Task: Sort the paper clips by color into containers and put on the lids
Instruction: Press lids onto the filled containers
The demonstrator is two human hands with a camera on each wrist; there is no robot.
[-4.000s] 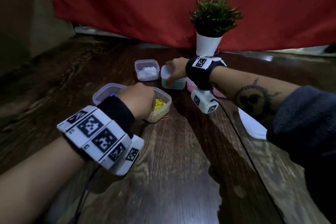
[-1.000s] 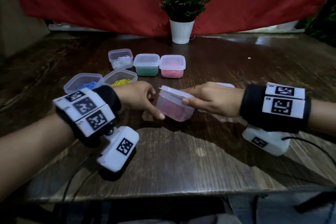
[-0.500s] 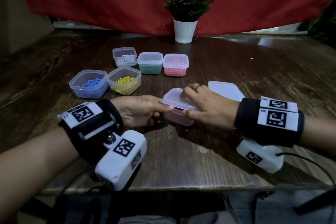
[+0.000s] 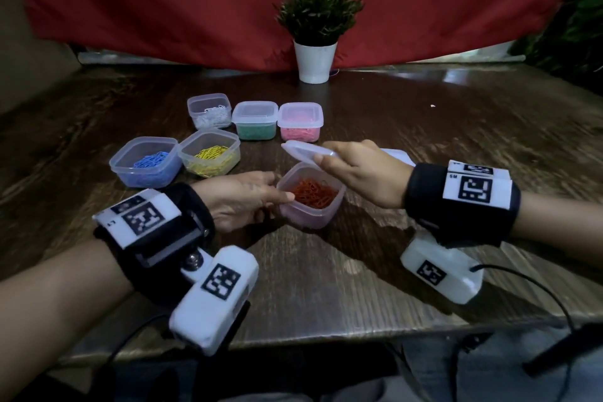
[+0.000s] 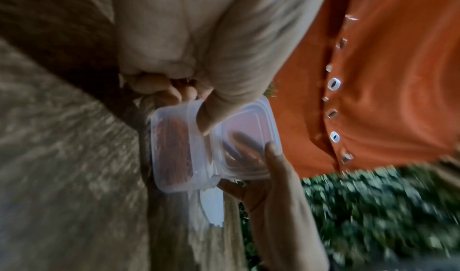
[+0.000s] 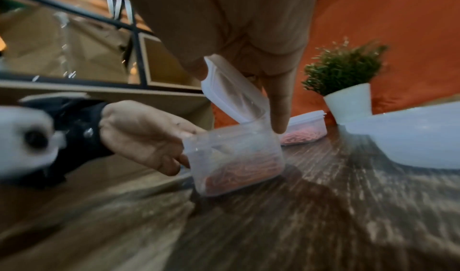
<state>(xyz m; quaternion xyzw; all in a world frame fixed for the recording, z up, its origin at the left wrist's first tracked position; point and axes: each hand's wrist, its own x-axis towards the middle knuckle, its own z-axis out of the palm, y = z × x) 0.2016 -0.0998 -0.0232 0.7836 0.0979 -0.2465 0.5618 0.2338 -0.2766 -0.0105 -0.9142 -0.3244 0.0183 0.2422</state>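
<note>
My left hand [image 4: 239,197] grips the tub of red clips [image 4: 311,197] on the table near me, while my right hand [image 4: 360,173] pinches its lid [image 4: 305,151], tilted above the rim. The far edge seems to touch the tub, though blur hides it. I should level the lid over all four corners, then press down evenly.

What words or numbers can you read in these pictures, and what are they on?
"RS": on the white tag of the right wrist band.
Left wrist band: a tiny mark that seems to start with "L", too small to read for sure.
The black-and-white squares on both bands are code patterns, not words.
No writing shows on the red-clip container, the lid or the plant pot.
</note>
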